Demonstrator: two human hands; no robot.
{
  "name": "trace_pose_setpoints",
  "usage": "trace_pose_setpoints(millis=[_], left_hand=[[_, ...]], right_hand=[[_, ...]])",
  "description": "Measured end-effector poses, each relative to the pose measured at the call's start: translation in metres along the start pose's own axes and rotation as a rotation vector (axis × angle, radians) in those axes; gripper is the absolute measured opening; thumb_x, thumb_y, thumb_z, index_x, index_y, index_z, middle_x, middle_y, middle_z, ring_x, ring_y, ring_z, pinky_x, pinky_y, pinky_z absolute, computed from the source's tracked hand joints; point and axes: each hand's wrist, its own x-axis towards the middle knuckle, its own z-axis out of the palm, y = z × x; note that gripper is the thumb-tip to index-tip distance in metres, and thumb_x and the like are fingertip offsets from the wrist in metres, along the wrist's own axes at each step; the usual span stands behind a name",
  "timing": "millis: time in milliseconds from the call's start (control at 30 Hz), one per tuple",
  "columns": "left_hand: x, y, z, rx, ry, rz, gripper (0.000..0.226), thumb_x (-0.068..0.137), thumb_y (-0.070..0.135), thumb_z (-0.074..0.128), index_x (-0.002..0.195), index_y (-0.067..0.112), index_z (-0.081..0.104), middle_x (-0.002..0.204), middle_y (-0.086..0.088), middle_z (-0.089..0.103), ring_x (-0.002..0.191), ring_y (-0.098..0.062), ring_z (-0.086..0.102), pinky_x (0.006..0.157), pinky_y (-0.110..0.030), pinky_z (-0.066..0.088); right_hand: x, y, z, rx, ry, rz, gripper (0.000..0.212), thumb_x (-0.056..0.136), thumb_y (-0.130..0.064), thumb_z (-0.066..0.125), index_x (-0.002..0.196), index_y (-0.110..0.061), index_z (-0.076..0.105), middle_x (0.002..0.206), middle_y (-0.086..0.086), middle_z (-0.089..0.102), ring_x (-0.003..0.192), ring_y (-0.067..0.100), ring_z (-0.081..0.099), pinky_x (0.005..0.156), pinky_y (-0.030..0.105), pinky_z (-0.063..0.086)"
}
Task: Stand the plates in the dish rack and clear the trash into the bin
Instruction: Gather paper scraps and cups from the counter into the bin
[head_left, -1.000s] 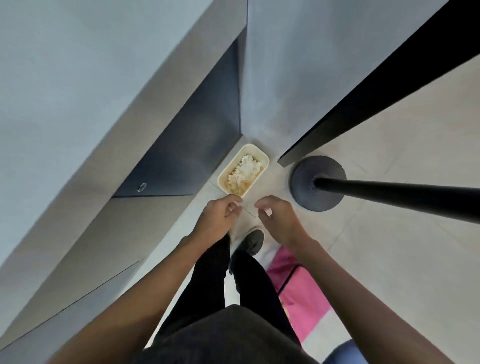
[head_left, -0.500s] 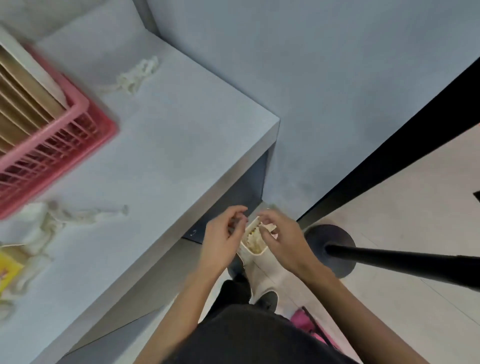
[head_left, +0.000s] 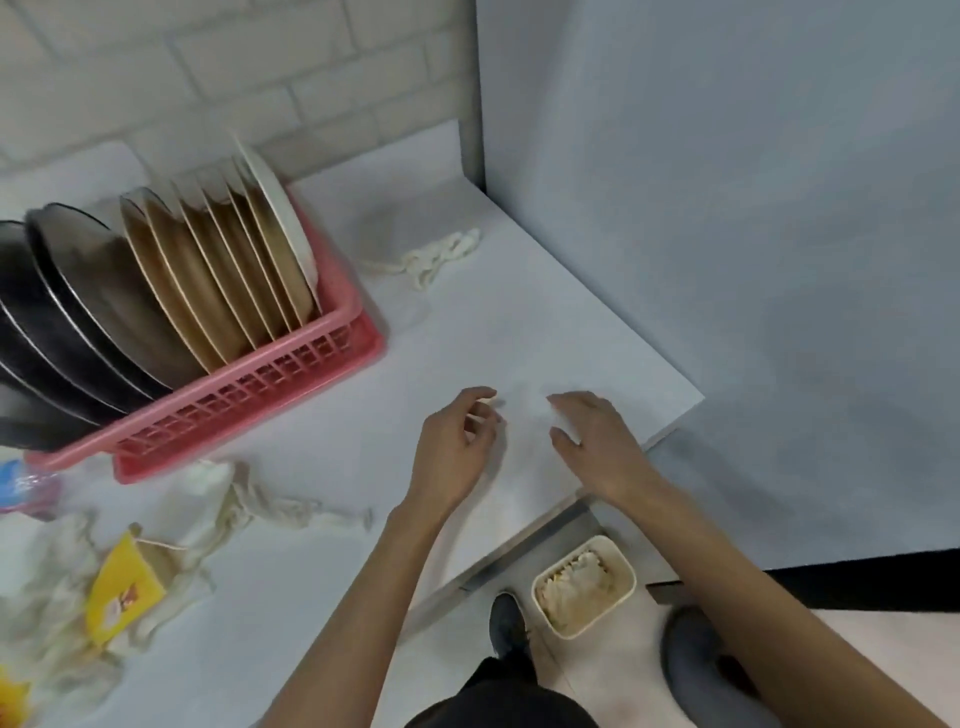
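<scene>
Pink plastic made up the dish rack (head_left: 249, 405), which was set at the back left of the white counter (head_left: 519, 322). Plates were stood on edge in it and leaned to the left: black plates (head_left: 78, 312) at the left, tan plates (head_left: 208, 275) in the middle, and one white plate (head_left: 280, 218) at the right end.

Trash was seen on the counter. A twisted paper scrap (head_left: 441, 254) lay just right of the rack, crumpled paper (head_left: 249, 499) lay in front of it, and a yellow wrapper (head_left: 122, 592) lay among more paper near the left edge.

The left hand (head_left: 457, 441) was held over the counter's near right corner with its fingers loosely curled and nothing in them. The right hand (head_left: 597, 441) was held beside it, apart from it, with fingers relaxed and nothing gripped. Contact with the counter could not be told.

The cream bin (head_left: 582, 584) was placed on the floor below the counter's edge, with pale scraps in it, between two dark shoes (head_left: 506, 623).
</scene>
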Motion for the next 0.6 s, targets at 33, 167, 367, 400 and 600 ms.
trace_pose_setpoints(millis=[33,167,367,400,600], left_hand=[[0.017,-0.004,-0.005,0.034,0.005,0.015,0.028,0.093,0.013,0.057,0.119,0.022,0.064,0.097,0.010,0.071,0.087,-0.008,0.065,0.082,-0.027,0.054],[0.098,-0.019,-0.024,0.163,0.042,0.063,0.026,0.087,0.014,0.060,0.111,0.015,0.068,0.105,0.003,0.069,0.082,-0.016,0.065,0.080,-0.034,0.054],[0.213,-0.029,-0.039,0.306,0.146,-0.002,0.034,0.087,0.011,0.061,0.121,0.013,0.063,0.132,-0.007,0.055,0.120,-0.027,0.053,0.096,-0.035,0.045],[0.227,-0.029,-0.040,0.344,0.153,-0.022,0.039,0.087,0.010,0.060,0.126,0.013,0.060,0.137,-0.007,0.050,0.124,-0.028,0.048,0.097,-0.037,0.044],[0.262,-0.043,-0.032,0.484,0.099,-0.230,0.055,0.086,0.009,0.054,0.140,0.016,0.046,0.144,-0.007,0.043,0.133,-0.032,0.034,0.103,-0.044,0.033]], right_hand=[[0.011,0.000,0.002,-0.076,-0.027,0.017,0.048,0.100,-0.025,0.049,0.146,-0.015,0.041,0.150,0.007,0.040,0.139,0.026,0.033,0.116,0.036,0.029],[0.040,-0.003,0.005,-0.319,0.011,0.059,0.047,0.098,-0.028,0.045,0.143,-0.013,0.044,0.138,0.009,0.049,0.119,0.031,0.046,0.100,0.038,0.039],[0.052,-0.007,-0.001,-0.359,0.057,0.081,0.034,0.094,-0.024,0.047,0.122,-0.013,0.063,0.119,0.005,0.061,0.102,0.027,0.056,0.092,0.037,0.042],[0.054,-0.008,-0.002,-0.359,0.059,0.088,0.034,0.093,-0.023,0.047,0.121,-0.014,0.064,0.117,0.004,0.062,0.101,0.026,0.058,0.091,0.036,0.042],[0.085,-0.017,-0.014,-0.364,0.018,0.142,0.030,0.094,-0.026,0.048,0.118,-0.015,0.062,0.104,0.003,0.064,0.095,0.024,0.061,0.087,0.035,0.038]])
